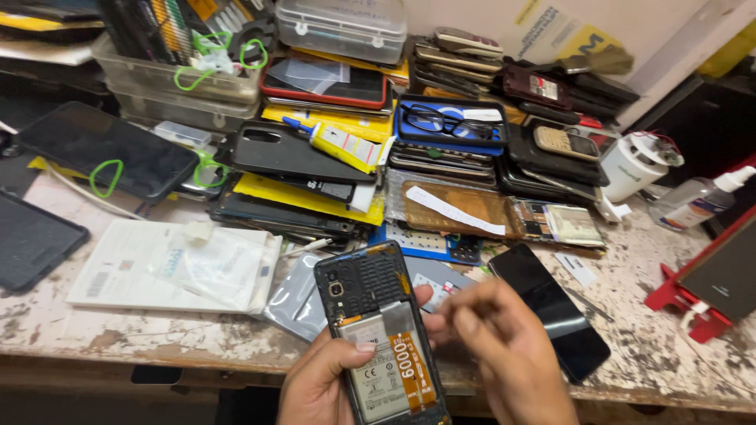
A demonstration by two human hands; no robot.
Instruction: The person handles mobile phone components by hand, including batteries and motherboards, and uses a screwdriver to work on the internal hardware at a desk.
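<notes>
Left hand (319, 386) grip clasps the opened smartphone (382, 330), battery exposed, above the table (669, 354) edge; my right hand (504, 346), holding nothing, pinches above it—judged mid-disassembly; next needs fine fingertip purchase.

Warm, fairly even indoor light falls from above onto the workbench (654, 346), bright over its middle and dimmer toward the left edge and the far-right corner. Shadows are soft and short — the darkest lies under the near edge of the bench. Pale glare sits on the clear plastic boxes (342, 27) at the back and on the dark phone screen (551, 311). The right hand (504, 350) is smeared by motion blur — its fingers lack crisp outlines — while the stacked phones behind stay reasonably sharp. Lines bow slightly at the frame's edges.
</notes>
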